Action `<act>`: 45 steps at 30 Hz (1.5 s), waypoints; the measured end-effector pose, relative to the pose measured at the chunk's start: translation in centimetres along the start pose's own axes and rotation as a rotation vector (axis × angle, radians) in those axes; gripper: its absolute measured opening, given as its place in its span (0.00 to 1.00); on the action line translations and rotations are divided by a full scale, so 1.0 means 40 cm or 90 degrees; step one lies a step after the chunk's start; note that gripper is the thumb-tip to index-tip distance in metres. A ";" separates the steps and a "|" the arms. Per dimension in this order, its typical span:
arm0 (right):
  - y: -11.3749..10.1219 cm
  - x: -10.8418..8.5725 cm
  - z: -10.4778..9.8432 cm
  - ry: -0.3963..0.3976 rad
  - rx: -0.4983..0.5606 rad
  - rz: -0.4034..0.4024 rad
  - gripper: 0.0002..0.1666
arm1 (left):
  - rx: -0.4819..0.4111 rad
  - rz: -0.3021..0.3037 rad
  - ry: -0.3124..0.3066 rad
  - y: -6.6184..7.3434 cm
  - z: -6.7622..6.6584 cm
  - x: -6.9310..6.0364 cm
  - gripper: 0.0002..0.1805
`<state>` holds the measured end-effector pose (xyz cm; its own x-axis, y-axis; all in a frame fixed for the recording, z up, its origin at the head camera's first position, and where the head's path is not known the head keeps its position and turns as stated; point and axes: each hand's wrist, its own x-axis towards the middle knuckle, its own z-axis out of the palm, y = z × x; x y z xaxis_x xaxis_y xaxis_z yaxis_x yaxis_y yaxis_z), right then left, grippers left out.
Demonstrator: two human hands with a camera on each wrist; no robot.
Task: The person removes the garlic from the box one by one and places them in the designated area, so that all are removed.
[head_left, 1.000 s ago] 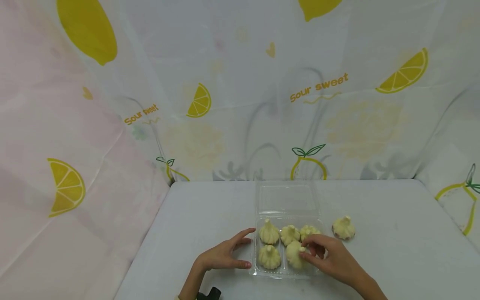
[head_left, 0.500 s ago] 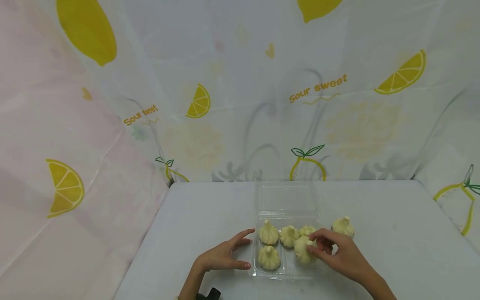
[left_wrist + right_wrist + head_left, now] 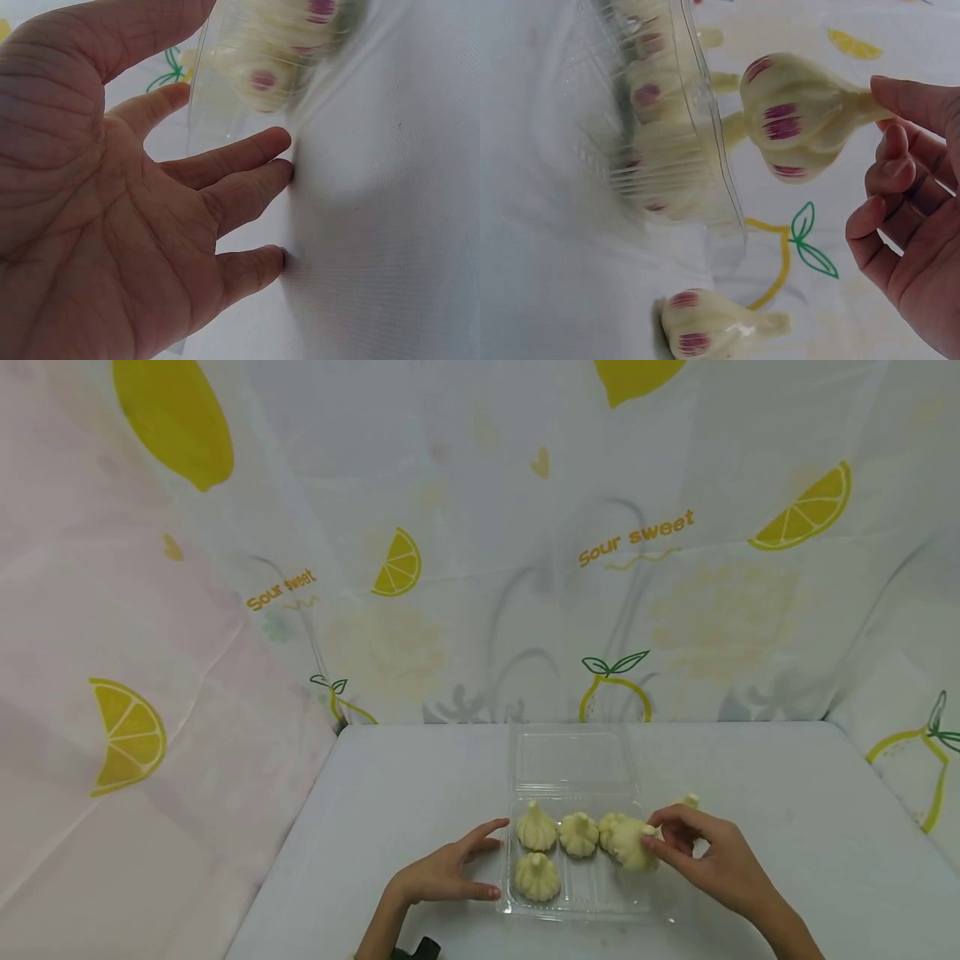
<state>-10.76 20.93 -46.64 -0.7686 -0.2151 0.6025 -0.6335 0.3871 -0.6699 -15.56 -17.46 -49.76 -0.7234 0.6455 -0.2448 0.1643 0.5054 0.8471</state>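
Note:
My right hand (image 3: 701, 852) pinches a garlic bulb (image 3: 633, 846) by its stem, thumb against fingers. In the right wrist view this garlic bulb (image 3: 795, 124), cream with purple streaks, hangs clear of the container wall. Below it in the head view is the right part of a clear plastic container (image 3: 577, 912). Several other bulbs sit inside, including a front-left bulb (image 3: 537, 878). The back-right bulb is partly hidden by the held one. My left hand (image 3: 448, 870) stays at the container's left edge, fingers spread; in the left wrist view some fingertips (image 3: 279, 139) meet the tabletop.
The container's clear lid (image 3: 573, 757) lies folded back behind it on the white table (image 3: 405, 777). One loose bulb (image 3: 712, 326) rests on the table to the right, mostly covered by my right hand in the head view. A lemon-print cloth (image 3: 480, 635) hangs behind.
My right hand has moved right and slightly back with the garlic bulb, away from the container's front-middle spot. It now covers most of the loose bulb. The left hand has barely moved.

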 end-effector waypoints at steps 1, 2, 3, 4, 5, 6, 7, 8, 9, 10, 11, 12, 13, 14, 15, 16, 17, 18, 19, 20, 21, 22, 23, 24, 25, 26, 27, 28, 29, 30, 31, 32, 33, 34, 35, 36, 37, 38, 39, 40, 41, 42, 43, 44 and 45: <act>0.003 0.000 -0.005 -0.001 0.000 0.003 0.25 | -0.001 0.001 0.000 -0.001 0.000 0.000 0.50; 0.005 0.000 -0.011 -0.002 -0.003 0.009 0.24 | 0.000 0.001 0.000 -0.002 0.000 0.000 0.50; 0.007 0.001 -0.017 -0.003 -0.009 0.016 0.23 | 0.000 0.000 0.000 -0.002 0.000 0.000 0.50; 0.007 0.001 -0.023 -0.003 -0.016 0.019 0.23 | -0.001 0.000 -0.001 -0.003 0.001 0.001 0.50; 0.008 0.002 -0.029 -0.001 -0.024 0.024 0.22 | -0.002 -0.001 -0.002 -0.004 0.001 0.001 0.50; 0.010 0.001 -0.035 0.002 -0.028 0.023 0.22 | -0.004 -0.001 -0.003 -0.005 0.001 0.001 0.50; 0.012 0.001 -0.040 0.006 -0.033 0.019 0.22 | -0.005 -0.003 -0.004 -0.006 0.001 0.000 0.50; 0.014 0.001 -0.046 0.009 -0.041 0.021 0.23 | -0.004 -0.002 -0.005 -0.006 0.001 0.000 0.50; 0.017 0.000 -0.052 0.013 -0.047 0.017 0.23 | -0.005 -0.001 -0.005 -0.007 0.002 0.000 0.50; 0.020 0.000 -0.057 0.017 -0.051 0.014 0.23 | -0.005 -0.002 -0.006 -0.007 0.002 0.000 0.50; 0.024 -0.001 -0.061 0.021 -0.055 0.017 0.24 | -0.005 -0.002 -0.005 -0.007 0.002 0.000 0.50; 0.027 -0.002 -0.066 0.023 -0.058 0.018 0.24 | -0.004 -0.001 -0.005 -0.007 0.002 0.000 0.50; 0.029 -0.003 -0.071 0.027 -0.063 0.022 0.24 | -0.003 -0.001 -0.005 -0.006 0.001 0.000 0.50; 0.032 -0.004 -0.076 0.031 -0.068 0.027 0.24 | -0.003 -0.002 -0.005 -0.006 0.001 0.001 0.50; 0.034 -0.005 -0.082 0.034 -0.072 0.030 0.23 | -0.003 -0.005 -0.004 -0.005 0.001 0.001 0.50; 0.035 -0.007 -0.087 0.039 -0.076 0.035 0.23 | -0.004 -0.007 -0.005 -0.005 0.001 0.001 0.50; 0.036 -0.008 -0.093 0.043 -0.082 0.040 0.24 | -0.004 -0.006 -0.004 -0.004 0.001 0.001 0.50; 0.037 -0.010 -0.098 0.048 -0.086 0.041 0.24 | -0.004 -0.006 -0.005 -0.003 0.001 0.001 0.50; 0.037 -0.012 -0.104 0.053 -0.093 0.042 0.24 | -0.006 -0.007 -0.004 -0.003 0.001 0.001 0.50; 0.037 -0.013 -0.109 0.057 -0.097 0.044 0.24 | -0.006 -0.007 -0.005 -0.002 0.001 0.002 0.50; 0.038 -0.014 -0.114 0.061 -0.101 0.047 0.24 | -0.006 -0.006 -0.004 -0.002 0.001 0.002 0.50; 0.038 -0.015 -0.119 0.065 -0.106 0.051 0.24 | -0.007 -0.005 -0.004 -0.002 0.001 0.002 0.50; 0.039 -0.016 -0.124 0.069 -0.109 0.057 0.24 | -0.006 -0.006 -0.004 -0.002 0.001 0.002 0.50; 0.040 -0.017 -0.128 0.072 -0.111 0.064 0.24 | -0.007 -0.007 -0.004 -0.003 0.001 0.001 0.50; 0.040 -0.018 -0.133 0.075 -0.113 0.071 0.24 | -0.005 -0.008 -0.003 -0.003 0.001 0.001 0.50; 0.042 -0.019 -0.137 0.078 -0.113 0.077 0.23 | -0.004 -0.009 -0.001 -0.004 0.001 0.001 0.50; 0.044 -0.020 -0.142 0.081 -0.114 0.086 0.23 | -0.002 -0.010 -0.001 -0.004 0.002 0.001 0.50; 0.047 -0.022 -0.146 0.084 -0.113 0.094 0.22 | -0.001 -0.011 0.000 -0.005 0.002 0.001 0.50; 0.051 -0.023 -0.151 0.087 -0.113 0.100 0.21 | 0.000 -0.011 0.000 -0.006 0.003 0.001 0.50; 0.054 -0.025 -0.156 0.090 -0.113 0.107 0.21 | 0.000 -0.011 0.000 -0.005 0.003 0.001 0.50; 0.057 -0.027 -0.161 0.092 -0.114 0.113 0.20 | -0.001 -0.010 0.000 -0.004 0.003 0.001 0.50; 0.061 -0.028 -0.166 0.094 -0.116 0.120 0.20 | -0.003 -0.010 -0.001 -0.003 0.003 0.001 0.50; 0.065 -0.030 -0.170 0.095 -0.118 0.128 0.19 | -0.005 -0.008 -0.002 -0.003 0.002 0.001 0.50; 0.069 -0.031 -0.175 0.096 -0.120 0.132 0.19 | -0.008 -0.008 -0.003 -0.002 0.002 0.001 0.50; 0.073 -0.032 -0.179 0.098 -0.124 0.136 0.19 | -0.010 -0.007 -0.005 -0.002 0.002 0.001 0.50; 0.075 -0.033 -0.183 0.097 -0.126 0.141 0.18 | -0.011 -0.007 -0.005 -0.001 0.001 0.001 0.50; 0.077 -0.033 -0.186 0.097 -0.128 0.145 0.18 | -0.011 -0.006 -0.006 -0.002 0.001 0.001 0.50; 0.079 -0.034 -0.188 0.098 -0.129 0.147 0.17 | -0.011 -0.007 -0.007 -0.002 0.001 0.001 0.50; 0.080 -0.034 -0.190 0.099 -0.130 0.148 0.17 | -0.011 -0.006 -0.007 -0.003 0.001 0.001 0.50; 0.081 -0.034 -0.192 0.101 -0.129 0.149 0.17 | -0.010 -0.007 -0.008 -0.003 0.001 0.000 0.50; 0.081 -0.034 -0.193 0.103 -0.130 0.148 0.17 | -0.010 -0.006 -0.007 -0.003 0.001 0.000 0.50; 0.081 -0.034 -0.195 0.105 -0.129 0.147 0.17 | -0.010 -0.006 -0.007 -0.003 0.001 0.000 0.50; 0.082 -0.034 -0.196 0.108 -0.131 0.146 0.17 | -0.010 -0.005 -0.006 -0.003 0.001 0.000 0.50; 0.082 -0.034 -0.197 0.110 -0.133 0.145 0.17 | -0.011 -0.006 -0.006 -0.002 0.001 0.000 0.50; 0.083 -0.034 -0.199 0.112 -0.135 0.145 0.16 | -0.012 -0.006 -0.005 -0.002 0.001 -0.001 0.50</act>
<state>-11.12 29.63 -46.23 -0.8487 0.0491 0.5266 -0.4011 0.5893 -0.7013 -15.53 -17.49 -49.82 -0.7192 0.6456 -0.2569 0.1449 0.5009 0.8533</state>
